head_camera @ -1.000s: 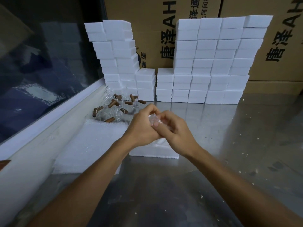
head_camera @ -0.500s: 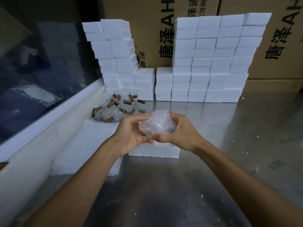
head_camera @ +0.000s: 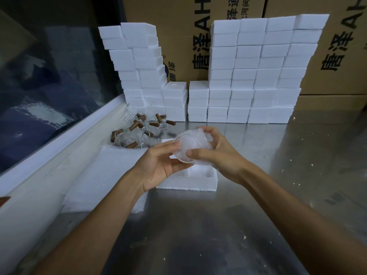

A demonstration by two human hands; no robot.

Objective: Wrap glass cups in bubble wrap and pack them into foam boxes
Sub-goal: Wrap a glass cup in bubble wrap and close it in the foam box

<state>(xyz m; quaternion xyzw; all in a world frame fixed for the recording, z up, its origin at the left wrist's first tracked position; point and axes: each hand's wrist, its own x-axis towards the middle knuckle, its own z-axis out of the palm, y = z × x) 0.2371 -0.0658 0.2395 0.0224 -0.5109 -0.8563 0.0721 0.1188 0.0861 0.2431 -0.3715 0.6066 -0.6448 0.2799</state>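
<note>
A glass cup bundled in bubble wrap (head_camera: 189,146) is held between both hands above an open white foam box (head_camera: 200,180) on the steel table. My left hand (head_camera: 160,165) cups the bundle from the left and below, fingers curled against it. From the right, my right hand (head_camera: 216,153) grips it, thumb across the front and fingers over the top. Several bare glass cups with brown wooden handles (head_camera: 139,128) lie in a heap behind, at the left. A stack of bubble wrap sheets (head_camera: 107,175) lies left of the box.
Tall stacks of white foam boxes (head_camera: 258,72) line the back of the table, with a leaning stack (head_camera: 137,62) at the left. Cardboard cartons (head_camera: 337,46) stand behind them. A window sill (head_camera: 59,139) runs along the left. White crumbs dot the steel table (head_camera: 297,175).
The hands have opened apart from a tight clasp, showing the wrapped bundle, and have turned it. The bundle sits a little higher over the foam box now.
</note>
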